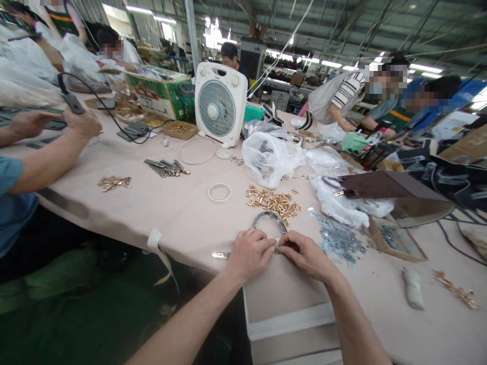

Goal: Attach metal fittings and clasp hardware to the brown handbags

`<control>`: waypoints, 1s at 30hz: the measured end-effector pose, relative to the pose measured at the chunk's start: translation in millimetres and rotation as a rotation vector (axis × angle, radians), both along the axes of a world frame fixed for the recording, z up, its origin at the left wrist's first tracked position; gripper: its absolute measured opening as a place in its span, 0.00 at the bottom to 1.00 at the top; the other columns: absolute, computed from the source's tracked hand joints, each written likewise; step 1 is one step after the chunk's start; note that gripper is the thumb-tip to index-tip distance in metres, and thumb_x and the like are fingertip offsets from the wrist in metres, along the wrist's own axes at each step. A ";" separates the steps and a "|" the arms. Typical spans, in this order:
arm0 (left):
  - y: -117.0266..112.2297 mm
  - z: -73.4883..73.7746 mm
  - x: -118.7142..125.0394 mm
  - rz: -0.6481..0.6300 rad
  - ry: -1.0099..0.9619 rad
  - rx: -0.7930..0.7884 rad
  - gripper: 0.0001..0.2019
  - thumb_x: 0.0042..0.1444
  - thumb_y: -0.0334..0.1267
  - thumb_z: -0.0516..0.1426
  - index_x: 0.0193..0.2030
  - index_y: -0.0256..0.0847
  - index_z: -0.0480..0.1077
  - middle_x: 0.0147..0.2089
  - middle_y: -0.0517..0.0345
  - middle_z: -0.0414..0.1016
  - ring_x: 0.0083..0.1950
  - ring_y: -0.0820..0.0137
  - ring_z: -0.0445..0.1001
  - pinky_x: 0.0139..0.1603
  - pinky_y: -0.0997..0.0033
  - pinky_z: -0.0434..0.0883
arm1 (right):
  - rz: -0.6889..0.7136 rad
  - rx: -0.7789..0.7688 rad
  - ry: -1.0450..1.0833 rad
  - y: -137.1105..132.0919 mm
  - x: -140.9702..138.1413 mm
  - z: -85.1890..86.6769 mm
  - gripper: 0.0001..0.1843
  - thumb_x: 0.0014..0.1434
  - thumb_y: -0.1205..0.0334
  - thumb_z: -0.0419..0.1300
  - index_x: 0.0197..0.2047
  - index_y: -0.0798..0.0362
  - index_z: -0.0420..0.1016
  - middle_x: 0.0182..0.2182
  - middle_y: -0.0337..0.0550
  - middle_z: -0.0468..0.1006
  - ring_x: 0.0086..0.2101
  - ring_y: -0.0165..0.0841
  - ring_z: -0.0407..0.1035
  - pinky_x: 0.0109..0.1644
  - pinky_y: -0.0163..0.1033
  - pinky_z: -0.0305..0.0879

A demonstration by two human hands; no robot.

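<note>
A beige bag panel (pixel 287 286) with pale edging lies in front of me at the table's edge. From its far side rises a curved dark handle (pixel 266 215), seemingly wrapped in clear film. My left hand (pixel 251 253) rests at the panel's top edge, fingers bent and pressed together on it. Close beside it, my right hand (pixel 304 254) pinches at the same edge, where a small pale bit shows between the fingertips; its kind is hidden. A shiny metal-ended strip (pixel 220 255) sticks out left of my left hand.
Gold metal fittings (pixel 274 202) and grey metal plates (pixel 338 238) lie in piles beyond my hands. A white box fan (pixel 220 104), plastic bags (pixel 268 157), a brown bag (pixel 395 195) and a white roll (pixel 413 288) stand around. Co-workers sit left and behind; one holds a dark tool (pixel 73 103).
</note>
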State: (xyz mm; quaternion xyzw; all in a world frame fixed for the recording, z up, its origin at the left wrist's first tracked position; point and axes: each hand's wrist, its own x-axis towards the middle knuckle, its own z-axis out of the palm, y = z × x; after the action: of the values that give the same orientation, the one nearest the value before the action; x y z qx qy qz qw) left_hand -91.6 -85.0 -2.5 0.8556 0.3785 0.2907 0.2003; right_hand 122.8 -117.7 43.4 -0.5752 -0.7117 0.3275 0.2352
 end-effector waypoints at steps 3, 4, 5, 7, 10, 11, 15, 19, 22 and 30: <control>-0.1 0.0 -0.6 -0.011 0.005 -0.002 0.12 0.68 0.40 0.57 0.54 0.50 0.79 0.48 0.55 0.79 0.53 0.61 0.73 0.55 0.55 0.67 | -0.008 0.006 -0.034 0.8 -1.3 -0.3 0.05 0.66 0.60 0.61 0.39 0.49 0.77 0.36 0.41 0.79 0.38 0.36 0.72 0.45 0.40 0.66; -0.2 0.2 -0.6 -0.009 0.008 -0.003 0.13 0.68 0.39 0.57 0.54 0.50 0.79 0.48 0.55 0.79 0.53 0.61 0.73 0.55 0.56 0.67 | -0.006 0.008 -0.043 1.3 -1.4 -0.3 0.05 0.65 0.60 0.61 0.39 0.49 0.78 0.36 0.41 0.79 0.38 0.36 0.71 0.45 0.40 0.66; -0.2 0.6 -0.7 -0.008 0.012 -0.004 0.13 0.68 0.39 0.57 0.54 0.50 0.79 0.48 0.55 0.78 0.53 0.62 0.73 0.55 0.56 0.67 | 0.000 0.007 -0.046 1.9 -1.3 -0.3 0.04 0.65 0.61 0.61 0.39 0.49 0.78 0.36 0.41 0.79 0.38 0.36 0.71 0.44 0.40 0.66; -0.4 1.6 -0.8 -0.002 0.015 -0.008 0.13 0.67 0.38 0.57 0.54 0.50 0.79 0.48 0.56 0.78 0.53 0.62 0.73 0.55 0.56 0.67 | 0.022 0.003 -0.041 3.0 -0.6 -0.5 0.05 0.65 0.62 0.61 0.38 0.49 0.79 0.36 0.41 0.80 0.38 0.35 0.72 0.44 0.39 0.66; -0.8 3.1 -1.3 -0.008 0.010 -0.022 0.13 0.65 0.38 0.58 0.54 0.50 0.79 0.48 0.56 0.78 0.53 0.62 0.73 0.56 0.56 0.67 | 0.048 0.003 -0.037 5.1 1.6 -1.3 0.05 0.65 0.62 0.62 0.38 0.48 0.80 0.36 0.40 0.80 0.38 0.35 0.72 0.44 0.39 0.66; -1.0 3.4 -1.5 -0.011 0.002 -0.025 0.13 0.65 0.39 0.59 0.54 0.50 0.79 0.48 0.56 0.78 0.54 0.61 0.73 0.56 0.56 0.67 | 0.052 0.003 -0.040 5.9 2.4 -1.8 0.05 0.65 0.63 0.62 0.38 0.48 0.80 0.36 0.40 0.80 0.38 0.35 0.72 0.44 0.39 0.66; -1.3 3.4 -2.0 -0.007 -0.027 -0.028 0.13 0.64 0.44 0.61 0.53 0.50 0.79 0.48 0.56 0.78 0.53 0.61 0.73 0.57 0.56 0.67 | 0.074 -0.005 -0.042 9.5 5.6 -3.2 0.05 0.64 0.63 0.64 0.39 0.47 0.82 0.36 0.40 0.80 0.39 0.35 0.73 0.45 0.39 0.66; -0.8 3.6 -2.6 -0.005 -0.034 -0.040 0.12 0.65 0.46 0.61 0.53 0.51 0.79 0.48 0.57 0.78 0.53 0.61 0.73 0.57 0.56 0.67 | 0.091 0.004 -0.025 11.2 5.3 -3.2 0.06 0.64 0.64 0.64 0.39 0.47 0.83 0.37 0.41 0.81 0.40 0.36 0.74 0.48 0.40 0.68; -0.4 3.9 -3.5 -0.023 -0.033 -0.047 0.14 0.63 0.48 0.63 0.54 0.51 0.78 0.49 0.56 0.77 0.54 0.61 0.73 0.57 0.56 0.68 | 0.035 0.029 -0.042 8.1 1.5 -3.7 0.06 0.64 0.64 0.63 0.41 0.47 0.83 0.38 0.42 0.81 0.41 0.37 0.75 0.49 0.42 0.69; 0.7 -2.7 -1.6 -0.025 -0.054 -0.030 0.19 0.58 0.47 0.66 0.56 0.50 0.77 0.50 0.55 0.77 0.53 0.60 0.74 0.57 0.54 0.70 | -0.328 0.382 0.037 -37.1 8.5 -18.3 0.10 0.68 0.55 0.61 0.50 0.47 0.79 0.45 0.46 0.79 0.44 0.39 0.74 0.50 0.44 0.71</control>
State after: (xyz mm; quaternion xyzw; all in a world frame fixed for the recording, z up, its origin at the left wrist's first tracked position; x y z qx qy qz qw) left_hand -93.2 -84.4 -5.3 0.8490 0.3667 0.3054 0.2267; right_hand 131.3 -154.8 25.2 -0.6220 -0.6533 0.1549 0.4029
